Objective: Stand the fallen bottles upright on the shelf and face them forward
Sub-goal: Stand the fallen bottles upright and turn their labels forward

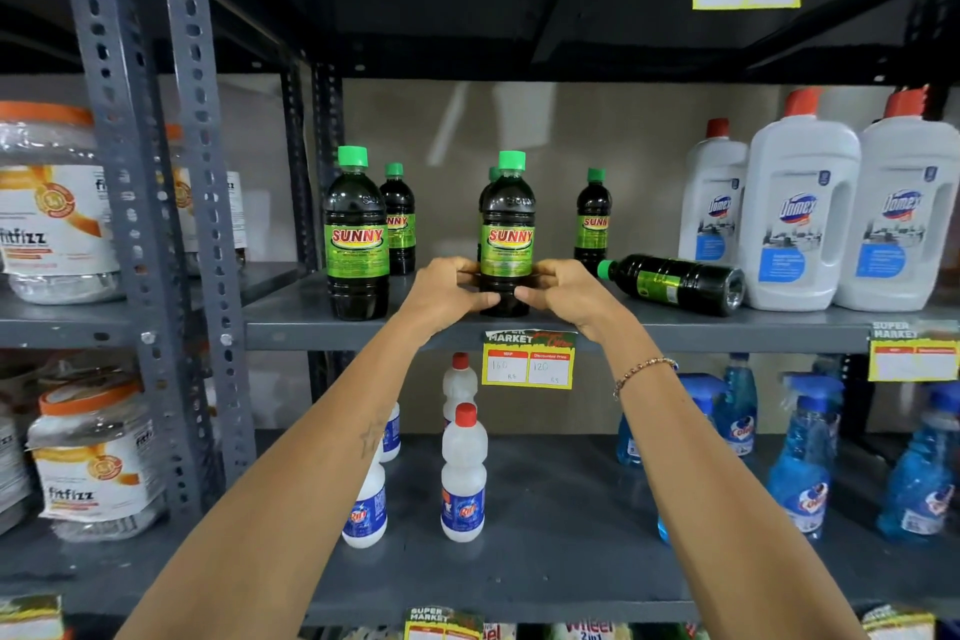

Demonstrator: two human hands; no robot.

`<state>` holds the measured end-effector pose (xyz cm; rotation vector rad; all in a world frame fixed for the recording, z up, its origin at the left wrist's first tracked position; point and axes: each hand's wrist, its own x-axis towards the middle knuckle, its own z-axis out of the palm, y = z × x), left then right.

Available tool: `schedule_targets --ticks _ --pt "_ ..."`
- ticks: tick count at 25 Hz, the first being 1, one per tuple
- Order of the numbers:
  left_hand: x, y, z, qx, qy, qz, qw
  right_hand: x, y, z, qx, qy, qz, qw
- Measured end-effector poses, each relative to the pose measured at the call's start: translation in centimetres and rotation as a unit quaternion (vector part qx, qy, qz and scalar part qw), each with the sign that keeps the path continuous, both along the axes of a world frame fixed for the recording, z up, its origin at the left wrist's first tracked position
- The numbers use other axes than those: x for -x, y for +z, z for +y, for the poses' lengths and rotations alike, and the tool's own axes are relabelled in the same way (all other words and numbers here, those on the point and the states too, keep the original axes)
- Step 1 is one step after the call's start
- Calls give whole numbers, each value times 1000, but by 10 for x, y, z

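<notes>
we see dark sunny bottles with green caps and green labels on the grey shelf [675,327]. the centre bottle [506,234] stands upright at the front edge, label facing forward, another one half hidden right behind it. the left bottle [357,234] stands upright at the front too, label forward, with a back bottle [398,218] just behind it to the right. a right bottle [593,218] stands upright further back. just beside it, the fallen bottle [672,282] lies on its side, cap pointing left, base to the right.
</notes>
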<state>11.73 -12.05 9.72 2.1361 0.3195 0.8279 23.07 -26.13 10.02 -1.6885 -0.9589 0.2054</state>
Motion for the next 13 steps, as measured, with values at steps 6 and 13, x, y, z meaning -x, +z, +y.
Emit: schedule_targets --ticks 6,13 --pt "9 -4 -9 -4 8 -16 1000 13 -3 -13 -12 11 3 1000" --pt "16 -4 -14 -6 30 -23 999 22 -4 -13 -14 11 -6 1000"
